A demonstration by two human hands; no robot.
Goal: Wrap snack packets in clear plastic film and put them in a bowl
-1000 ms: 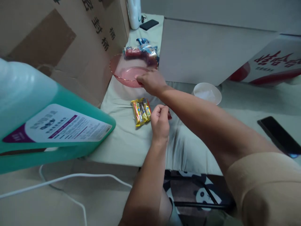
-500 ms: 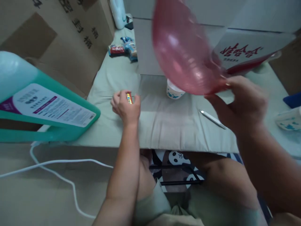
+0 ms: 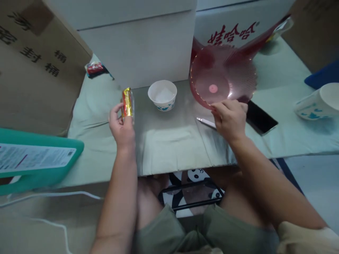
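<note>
My left hand (image 3: 121, 124) is closed around a small snack in a shiny red and yellow wrapper (image 3: 127, 103), held upright above the cloth. My right hand (image 3: 230, 118) pinches the near rim of a translucent pink ribbed bowl (image 3: 239, 79), which is tilted with its inside toward me. A round pink spot shows at the bowl's bottom. Between the hands stands a white paper cup with blue print (image 3: 164, 106) and something whitish in it. A slim white pen-like tool (image 3: 206, 122) lies beside my right hand, which hides one end.
A black phone (image 3: 261, 118) lies right of my right hand. Farther right are another paper cup (image 3: 312, 106) on its side and a blue object (image 3: 323, 76). White boxes (image 3: 140, 49) line the back. A carton (image 3: 39, 77) and a green jug (image 3: 53, 144) flank the left.
My right hand has lowered the bowl toward the table and turned its inside toward me, uncovering the phone. My left hand has raised the wrapped snack. The view has shifted.
</note>
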